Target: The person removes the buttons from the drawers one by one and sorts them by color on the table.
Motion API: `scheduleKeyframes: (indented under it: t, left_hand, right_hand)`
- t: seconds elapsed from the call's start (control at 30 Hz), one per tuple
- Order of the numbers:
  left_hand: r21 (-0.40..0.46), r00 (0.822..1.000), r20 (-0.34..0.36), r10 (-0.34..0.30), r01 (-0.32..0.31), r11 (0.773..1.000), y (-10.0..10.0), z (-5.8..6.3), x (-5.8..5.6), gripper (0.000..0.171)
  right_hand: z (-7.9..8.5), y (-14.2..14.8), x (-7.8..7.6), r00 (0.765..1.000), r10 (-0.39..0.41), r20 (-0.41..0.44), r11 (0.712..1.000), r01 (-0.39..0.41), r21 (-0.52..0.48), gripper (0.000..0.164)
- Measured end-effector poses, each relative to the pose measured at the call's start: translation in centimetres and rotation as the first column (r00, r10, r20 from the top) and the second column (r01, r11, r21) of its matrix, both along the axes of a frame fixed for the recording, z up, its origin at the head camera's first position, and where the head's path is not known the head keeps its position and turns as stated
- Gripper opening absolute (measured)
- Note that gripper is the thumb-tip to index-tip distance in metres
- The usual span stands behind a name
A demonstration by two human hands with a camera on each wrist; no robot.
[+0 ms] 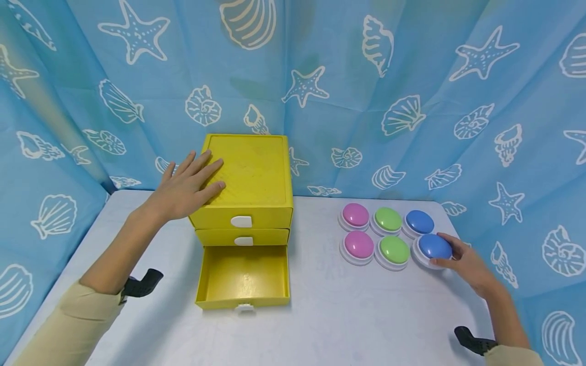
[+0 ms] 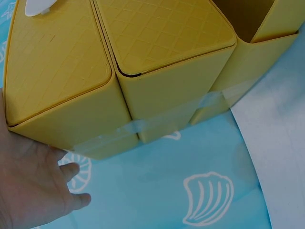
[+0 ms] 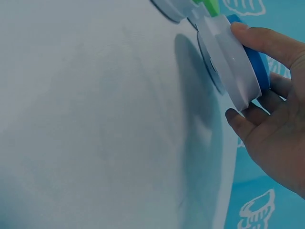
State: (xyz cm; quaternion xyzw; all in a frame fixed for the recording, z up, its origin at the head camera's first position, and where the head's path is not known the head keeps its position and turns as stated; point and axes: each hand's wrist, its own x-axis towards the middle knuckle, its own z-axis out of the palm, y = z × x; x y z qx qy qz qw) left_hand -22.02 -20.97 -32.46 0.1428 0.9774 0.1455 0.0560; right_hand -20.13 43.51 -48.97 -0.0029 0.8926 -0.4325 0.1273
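With straight, spread fingers, my left hand (image 1: 183, 190) rests on the left side of the yellow drawer cabinet's top (image 1: 249, 173). The bottom drawer (image 1: 244, 277) is pulled out, and its bare inside shows; the two upper drawers are closed. At the right, my right hand (image 1: 467, 267) grips a round blue push button (image 1: 435, 246) with a white base, thumb on the near side and fingers on the far side. In the right wrist view this blue button (image 3: 257, 67) is tilted, its base apart from the tabletop.
Beside the gripped button stand pink buttons (image 1: 355, 215), green buttons (image 1: 394, 249) and another blue button (image 1: 419, 222), close together in two rows. A white table (image 1: 339, 325) lies under everything. Blue curtains (image 1: 320, 51) with shell prints hang behind and at the sides.
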Motion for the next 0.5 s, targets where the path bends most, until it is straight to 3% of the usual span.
scheduleKeyframes:
  t: [0.5]
  left_hand:
    - [0.009,1.000,0.010,-0.005,0.005,1.000,0.0,0.0,0.0,0.073]
  right_hand:
    - [-1.7,-0.6,0.5,0.999,-0.028,0.016,1.000,0.029,-0.011,0.091]
